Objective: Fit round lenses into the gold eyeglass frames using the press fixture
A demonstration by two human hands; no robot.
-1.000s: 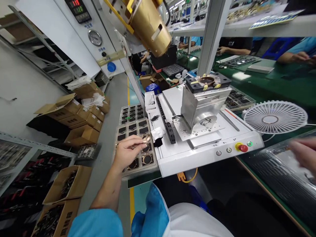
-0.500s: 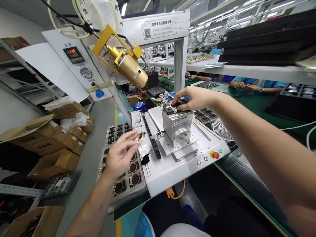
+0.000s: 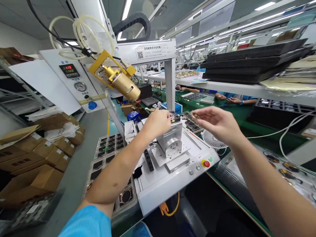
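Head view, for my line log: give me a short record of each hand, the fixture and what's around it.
left hand: at the black top block of the metal fixture; any grip is hidden
right hand: pinches a small gold-coloured ring in the air beside the fixture
nearby: ring tray under the left forearm; red stop button; brass cylinder overhead
others: a co-worker's hands farther along the green bench
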